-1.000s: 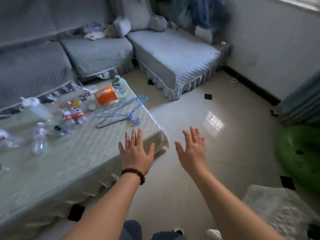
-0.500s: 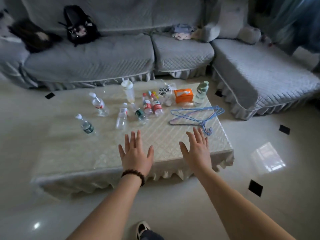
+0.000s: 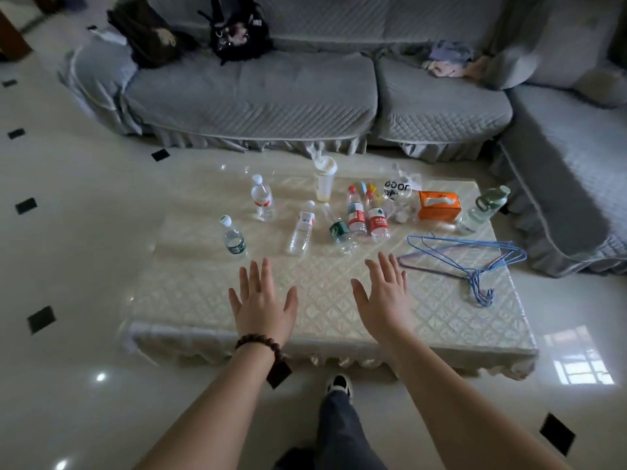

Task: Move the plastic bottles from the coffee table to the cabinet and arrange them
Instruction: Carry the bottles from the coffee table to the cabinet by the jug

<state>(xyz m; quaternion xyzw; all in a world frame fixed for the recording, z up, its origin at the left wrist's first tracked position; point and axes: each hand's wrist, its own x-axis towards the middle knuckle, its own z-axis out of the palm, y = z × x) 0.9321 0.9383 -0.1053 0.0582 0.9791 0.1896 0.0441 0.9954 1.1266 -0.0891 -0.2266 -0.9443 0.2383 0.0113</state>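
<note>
Several plastic bottles stand or lie on the cream-covered coffee table [image 3: 305, 300]. A green-label bottle [image 3: 234, 237] and a red-label bottle [image 3: 262, 198] stand at the left. A clear bottle [image 3: 301, 228] and a dark-green-label bottle [image 3: 339, 230] lie beside two red-label bottles [image 3: 368, 217]. A white tumbler [image 3: 324, 179] stands behind them, and a pale green flask [image 3: 481, 208] at the right. My left hand [image 3: 263, 305] and my right hand [image 3: 385, 296] hover flat over the table's near half, fingers spread, holding nothing. No cabinet is in view.
Blue wire hangers [image 3: 475, 259] lie on the table's right side, an orange tissue box [image 3: 439, 205] and a crumpled plastic bag [image 3: 398, 191] behind them. A grey sofa [image 3: 254, 93] with dark bags [image 3: 237, 32] wraps the back and right. My foot [image 3: 339, 385] stands on the glossy tile floor.
The view has swung left from the sofa corner to face the coffee table squarely and come closer. Both hands stay spread and empty in front of me.
</note>
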